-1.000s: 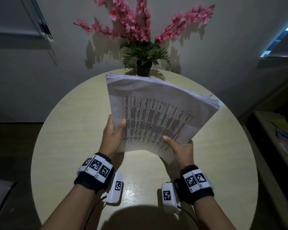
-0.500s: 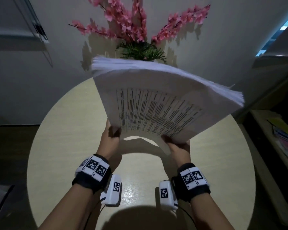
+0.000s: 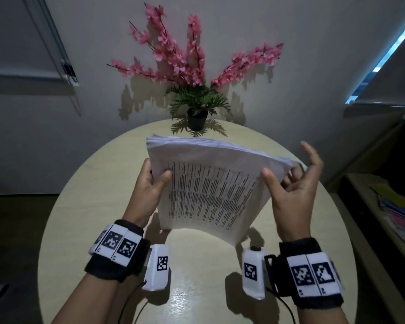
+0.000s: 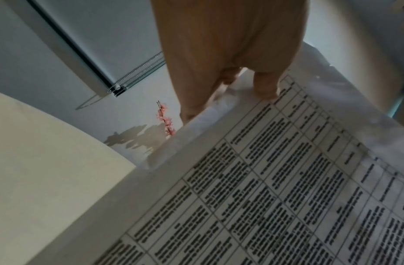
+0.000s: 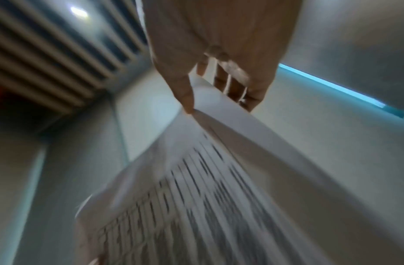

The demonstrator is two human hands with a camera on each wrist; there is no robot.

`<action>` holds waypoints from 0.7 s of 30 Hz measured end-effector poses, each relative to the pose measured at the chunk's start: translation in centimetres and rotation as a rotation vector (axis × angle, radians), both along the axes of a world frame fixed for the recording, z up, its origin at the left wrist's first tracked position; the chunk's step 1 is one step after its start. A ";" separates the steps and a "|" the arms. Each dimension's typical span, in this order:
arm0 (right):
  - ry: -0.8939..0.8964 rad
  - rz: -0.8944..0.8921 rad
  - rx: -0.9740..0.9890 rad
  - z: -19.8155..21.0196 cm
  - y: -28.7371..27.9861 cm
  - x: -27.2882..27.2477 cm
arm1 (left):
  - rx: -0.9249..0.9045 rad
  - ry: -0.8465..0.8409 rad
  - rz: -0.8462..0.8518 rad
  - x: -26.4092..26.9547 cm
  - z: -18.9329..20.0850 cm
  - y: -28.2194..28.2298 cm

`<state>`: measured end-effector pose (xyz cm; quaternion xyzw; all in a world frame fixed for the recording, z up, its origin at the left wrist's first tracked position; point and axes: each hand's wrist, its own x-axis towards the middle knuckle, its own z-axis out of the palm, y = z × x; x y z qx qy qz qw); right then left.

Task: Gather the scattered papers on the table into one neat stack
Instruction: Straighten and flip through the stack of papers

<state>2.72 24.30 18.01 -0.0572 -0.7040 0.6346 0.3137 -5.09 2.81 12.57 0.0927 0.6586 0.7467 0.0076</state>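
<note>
A thick stack of white papers (image 3: 208, 188) with a printed table on its front stands upright on the round beige table (image 3: 91, 206), its lower edge on the tabletop and the sheets bowed. My left hand (image 3: 156, 175) grips the stack's left edge, thumb on the front (image 4: 265, 87) and fingers behind. My right hand (image 3: 288, 180) is at the stack's upper right corner with splayed fingers; its thumb (image 5: 186, 102) touches the front sheet and some fingers lie behind the corner. The right wrist view is blurred.
A black pot of pink flowers (image 3: 197, 118) stands at the table's far edge, just behind the stack. To the right, a low shelf holds coloured folders (image 3: 398, 206). A wall with window blinds lies beyond the table.
The stack came down from mid-air onto the table and now stands on its lower edge. My right hand left the bottom edge and went up to the right corner, fingers spread.
</note>
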 end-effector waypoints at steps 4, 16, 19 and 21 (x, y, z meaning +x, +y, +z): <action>-0.053 -0.125 0.746 2.4 -0.4 0.6 | 0.003 -0.010 -0.023 0.7 -0.5 -0.8; -0.275 0.163 1.404 4.9 -13.2 -1.8 | -0.050 0.017 -0.053 1.6 0.4 -0.8; -0.376 0.205 1.423 4.6 -11.0 -1.8 | -0.003 -0.008 -0.024 1.4 0.1 -1.1; -0.395 0.067 1.432 4.6 -7.8 -1.3 | -0.013 -0.031 -0.015 1.2 -0.3 -1.3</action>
